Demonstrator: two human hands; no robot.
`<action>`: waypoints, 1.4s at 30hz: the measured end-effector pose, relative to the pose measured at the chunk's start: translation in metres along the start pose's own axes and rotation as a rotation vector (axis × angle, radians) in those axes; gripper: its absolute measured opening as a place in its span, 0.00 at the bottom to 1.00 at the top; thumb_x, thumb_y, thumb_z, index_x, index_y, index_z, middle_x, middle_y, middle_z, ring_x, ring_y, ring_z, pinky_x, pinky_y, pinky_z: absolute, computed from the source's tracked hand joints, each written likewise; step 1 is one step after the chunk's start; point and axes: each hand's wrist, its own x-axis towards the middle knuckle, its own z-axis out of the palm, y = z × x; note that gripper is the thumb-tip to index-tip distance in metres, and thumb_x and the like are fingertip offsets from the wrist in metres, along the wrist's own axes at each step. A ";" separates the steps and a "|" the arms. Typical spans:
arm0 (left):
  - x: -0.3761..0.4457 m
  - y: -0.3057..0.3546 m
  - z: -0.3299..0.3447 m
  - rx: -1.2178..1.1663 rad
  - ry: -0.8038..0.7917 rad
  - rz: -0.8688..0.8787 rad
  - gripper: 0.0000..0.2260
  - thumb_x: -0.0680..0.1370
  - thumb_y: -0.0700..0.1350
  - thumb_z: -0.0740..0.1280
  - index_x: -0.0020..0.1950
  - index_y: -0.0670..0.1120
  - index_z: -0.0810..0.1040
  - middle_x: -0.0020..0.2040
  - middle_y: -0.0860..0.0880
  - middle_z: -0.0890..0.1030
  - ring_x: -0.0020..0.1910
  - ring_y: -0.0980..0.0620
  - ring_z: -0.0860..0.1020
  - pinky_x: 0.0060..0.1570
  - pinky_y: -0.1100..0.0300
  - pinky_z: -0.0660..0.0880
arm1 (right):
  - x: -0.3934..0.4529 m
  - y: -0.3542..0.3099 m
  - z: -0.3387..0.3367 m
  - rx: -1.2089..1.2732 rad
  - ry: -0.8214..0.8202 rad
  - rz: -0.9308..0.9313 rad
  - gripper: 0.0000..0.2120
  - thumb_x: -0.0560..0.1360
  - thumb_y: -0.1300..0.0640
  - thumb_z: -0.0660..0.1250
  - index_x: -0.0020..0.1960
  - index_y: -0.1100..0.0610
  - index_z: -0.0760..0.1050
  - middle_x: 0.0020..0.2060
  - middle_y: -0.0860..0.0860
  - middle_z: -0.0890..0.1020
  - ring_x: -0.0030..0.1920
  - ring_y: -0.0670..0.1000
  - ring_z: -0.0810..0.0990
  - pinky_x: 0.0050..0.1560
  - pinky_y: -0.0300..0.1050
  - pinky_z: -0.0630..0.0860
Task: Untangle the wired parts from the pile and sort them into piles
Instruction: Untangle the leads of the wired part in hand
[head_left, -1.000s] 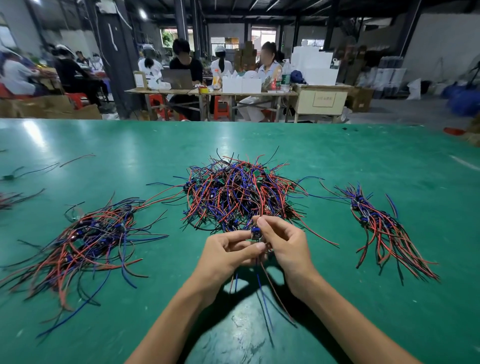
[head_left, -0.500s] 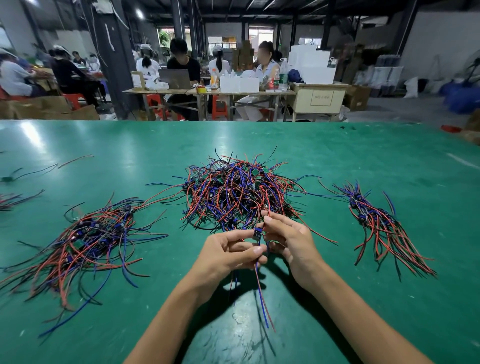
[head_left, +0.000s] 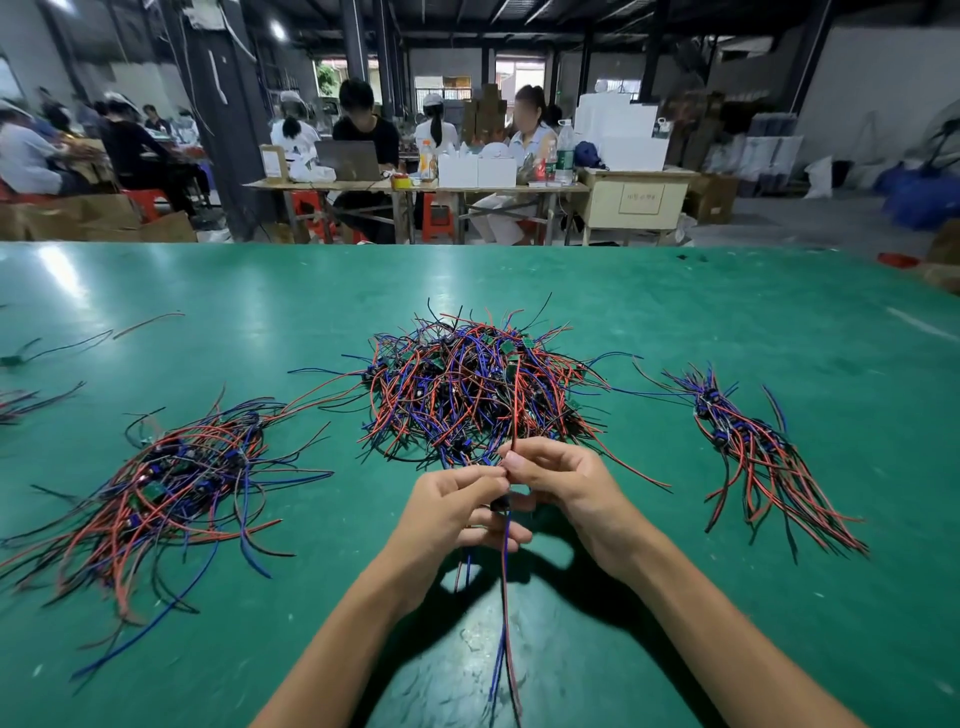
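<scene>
Your left hand (head_left: 457, 512) and right hand (head_left: 563, 480) met just in front of the tangled pile (head_left: 478, 384), at the pile's 6 o'clock edge, above the green table (head_left: 675, 322).

Left fingers were curled, pinching a wired part (head_left: 501, 504) at its small dark body. Right thumb and forefinger pinched a thin wire just above that body, fingertip against fingertip with the left.

The part's long axis ran 12 to 6. One red-and-dark lead rose toward 12 o'clock into the pile. The blue and red leads (head_left: 505, 623) hung toward 6 o'clock, passed between your forearms, and ended near the lower frame edge. Whether those tips touched the table, I could not tell.

Sorted pile on the left (head_left: 171, 483), at 9 o'clock of your hands: wires fanned mostly toward 7 and 8 o'clock. Sorted pile on the right (head_left: 753, 457), at 3 o'clock: tighter bundle, dark bodies toward 11 o'clock, leads trailing toward 5 o'clock.

A few stray wires (head_left: 78, 340) lay at the far left edge of the table. Seated people at a workbench (head_left: 415, 187) beyond the table, toward 12 o'clock.
</scene>
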 end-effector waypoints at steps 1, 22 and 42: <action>0.000 0.000 0.000 0.018 0.011 0.009 0.08 0.81 0.38 0.66 0.52 0.38 0.84 0.49 0.36 0.85 0.36 0.42 0.84 0.38 0.54 0.83 | 0.000 0.000 0.001 -0.004 0.014 -0.002 0.12 0.70 0.50 0.78 0.50 0.54 0.86 0.44 0.53 0.86 0.44 0.50 0.83 0.44 0.41 0.80; -0.005 0.007 0.001 0.137 -0.049 -0.080 0.13 0.79 0.36 0.64 0.38 0.40 0.85 0.37 0.37 0.84 0.29 0.45 0.81 0.30 0.59 0.78 | 0.002 0.008 0.021 -0.090 0.317 -0.031 0.12 0.81 0.62 0.60 0.48 0.61 0.82 0.34 0.58 0.80 0.24 0.48 0.73 0.23 0.37 0.69; -0.016 0.018 -0.002 0.021 -0.323 -0.122 0.09 0.78 0.45 0.68 0.46 0.43 0.86 0.45 0.42 0.85 0.40 0.50 0.84 0.36 0.60 0.80 | 0.008 -0.004 0.003 -0.065 0.356 -0.084 0.16 0.85 0.49 0.57 0.56 0.54 0.82 0.46 0.53 0.87 0.30 0.48 0.77 0.29 0.39 0.72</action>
